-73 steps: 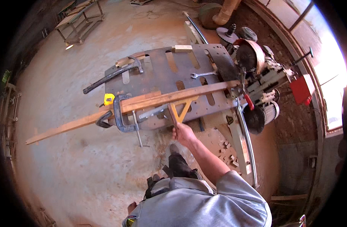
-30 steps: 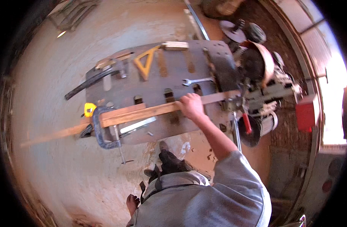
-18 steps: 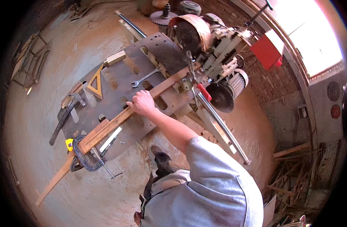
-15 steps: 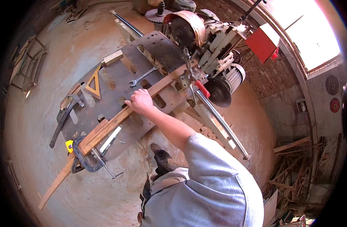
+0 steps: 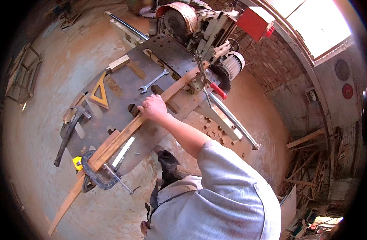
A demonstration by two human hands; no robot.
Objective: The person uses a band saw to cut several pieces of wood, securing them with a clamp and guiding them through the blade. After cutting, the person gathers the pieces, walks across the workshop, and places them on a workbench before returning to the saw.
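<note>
My right hand (image 5: pixel 153 107) is closed over the middle of a long wooden strip (image 5: pixel 125 134), fingers curled across its edge. The strip lies diagonally across a dark metal table (image 5: pixel 139 146). A black C-clamp (image 5: pixel 87 162) grips its near left part, and its end sticks out past the table. Towards the far end, a toggle clamp (image 5: pixel 200 76) with a red handle (image 5: pixel 218 91) stands over the strip. At the lower edge a small part of my left hand (image 5: pixel 144 227) shows beside my body, its fingers mostly hidden.
On the table lie a wrench (image 5: pixel 154 81), a yellow set square (image 5: pixel 99 93), a hammer (image 5: pixel 72 132) and a yellow tape measure (image 5: pixel 77 163). A toothed saw blade (image 5: pixel 225 81) and motor (image 5: pixel 234 64) stand beyond. A metal rail (image 5: pixel 236 122) runs alongside; offcuts (image 5: pixel 215 135) lie on the floor.
The table, with the strip and clamps, has shifted along the rails towards the near right, away from the saw blades. My right hand has moved along with it, still on the strip.
</note>
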